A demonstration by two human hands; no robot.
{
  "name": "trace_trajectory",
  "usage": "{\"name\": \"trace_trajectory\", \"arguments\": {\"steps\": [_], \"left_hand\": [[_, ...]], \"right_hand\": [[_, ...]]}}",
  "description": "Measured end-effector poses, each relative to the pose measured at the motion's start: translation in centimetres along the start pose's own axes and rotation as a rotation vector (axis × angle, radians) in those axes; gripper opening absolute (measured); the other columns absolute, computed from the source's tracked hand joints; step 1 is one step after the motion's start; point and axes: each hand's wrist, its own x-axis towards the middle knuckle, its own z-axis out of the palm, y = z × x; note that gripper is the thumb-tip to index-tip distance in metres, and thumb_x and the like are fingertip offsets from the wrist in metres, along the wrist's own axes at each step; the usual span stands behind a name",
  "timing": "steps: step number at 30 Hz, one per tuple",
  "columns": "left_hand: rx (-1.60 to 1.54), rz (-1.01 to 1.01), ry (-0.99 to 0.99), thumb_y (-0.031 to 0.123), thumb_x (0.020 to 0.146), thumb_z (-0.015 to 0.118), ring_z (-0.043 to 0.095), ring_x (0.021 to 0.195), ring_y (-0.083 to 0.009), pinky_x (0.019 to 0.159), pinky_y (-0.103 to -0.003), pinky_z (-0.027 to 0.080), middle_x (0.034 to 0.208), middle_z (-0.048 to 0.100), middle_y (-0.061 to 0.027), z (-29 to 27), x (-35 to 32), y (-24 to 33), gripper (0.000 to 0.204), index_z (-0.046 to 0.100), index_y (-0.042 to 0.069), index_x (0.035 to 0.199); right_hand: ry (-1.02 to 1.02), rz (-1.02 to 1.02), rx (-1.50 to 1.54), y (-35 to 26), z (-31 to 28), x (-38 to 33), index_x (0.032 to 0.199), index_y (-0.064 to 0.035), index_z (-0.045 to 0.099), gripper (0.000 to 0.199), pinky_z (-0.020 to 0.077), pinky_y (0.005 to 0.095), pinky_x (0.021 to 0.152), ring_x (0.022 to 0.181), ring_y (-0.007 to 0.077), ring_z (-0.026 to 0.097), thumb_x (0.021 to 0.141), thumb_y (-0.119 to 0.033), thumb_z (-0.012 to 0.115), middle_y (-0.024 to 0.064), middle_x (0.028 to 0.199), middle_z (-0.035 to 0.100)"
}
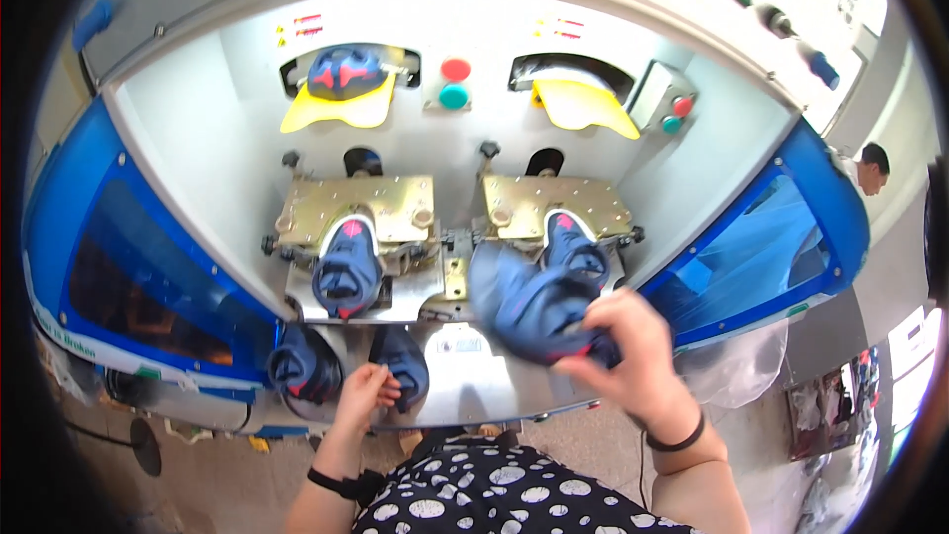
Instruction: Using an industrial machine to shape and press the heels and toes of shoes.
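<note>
My right hand grips a navy shoe upper with pink trim, held just above the machine's front shelf near the right station. On that right station's brass plate sits another navy upper. My left hand rests on a navy upper lying on the steel shelf, fingers closed over its edge. A further upper lies at the shelf's left end. The left station holds a mounted upper. A navy and pink upper sits on the back left yellow form.
The machine has blue side guards left and right, red and teal buttons at the back centre, and an empty yellow form at the back right. A person stands beyond the right side. Plastic bags lie at the lower right.
</note>
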Motion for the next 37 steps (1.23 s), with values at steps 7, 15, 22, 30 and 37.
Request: {"name": "trace_trajectory", "arguments": {"steps": [7, 15, 22, 30, 37], "left_hand": [[0.020, 0.023, -0.088, 0.027, 0.099, 0.054, 0.067, 0.069, -0.0166, 0.058, -0.027, 0.053, 0.084, 0.068, -0.0088, 1.5, 0.7, 0.7, 0.020, 0.057, 0.008, 0.094], [-0.016, 0.053, -0.032, 0.026, 0.098, 0.056, 0.068, 0.072, -0.0191, 0.059, -0.028, 0.054, 0.084, 0.069, -0.0098, 0.5, 0.2, -0.6, 0.021, 0.057, 0.006, 0.095], [-0.025, 0.040, 0.053, 0.031, 0.098, 0.055, 0.067, 0.083, -0.0226, 0.071, -0.033, 0.055, 0.094, 0.066, -0.0126, -1.7, -2.0, -1.9, 0.027, 0.055, 0.006, 0.108], [-0.086, 0.056, 0.135, 0.023, 0.098, 0.056, 0.068, 0.069, -0.0184, 0.056, -0.028, 0.054, 0.083, 0.069, -0.0100, -1.2, -1.2, -1.4, 0.018, 0.058, 0.005, 0.095], [0.100, 0.281, 0.242, 0.025, 0.096, 0.059, 0.064, 0.066, -0.0154, 0.054, -0.027, 0.051, 0.079, 0.067, -0.0054, -2.8, 0.3, -2.1, 0.016, 0.061, 0.010, 0.091]], "right_hand": [[0.390, 0.022, -0.355, 8.8, -4.4, 11.0, 0.092, -0.0023, 0.054, 0.037, 0.0473, 0.0402, 0.077, 0.088, 0.0348, 0.057, 0.075, -0.024, 0.078, 0.0144, 0.092, 0.058], [0.360, 0.235, -0.214, 19.2, -1.9, 18.6, 0.115, -0.0110, 0.054, 0.049, 0.0485, 0.0439, 0.089, 0.105, 0.0357, 0.057, 0.075, -0.025, 0.078, 0.0149, 0.122, 0.050], [0.904, 0.512, -0.361, 24.1, -0.1, 13.6, 0.104, -0.0073, 0.051, 0.029, 0.0457, 0.0460, 0.096, 0.123, 0.0433, 0.048, 0.077, -0.001, 0.056, 0.0290, 0.143, 0.036], [0.452, 0.552, -0.209, 27.4, -1.9, 12.4, 0.096, -0.0058, 0.054, 0.025, 0.0376, 0.0424, 0.106, 0.130, 0.0432, 0.043, 0.072, 0.002, 0.051, 0.0315, 0.148, 0.028], [0.415, 0.192, 0.134, 19.5, 1.8, 7.5, 0.101, 0.0009, 0.055, 0.032, 0.0487, 0.0245, 0.083, 0.084, 0.0124, 0.057, 0.079, 0.016, 0.038, 0.0113, 0.115, 0.061]]}}
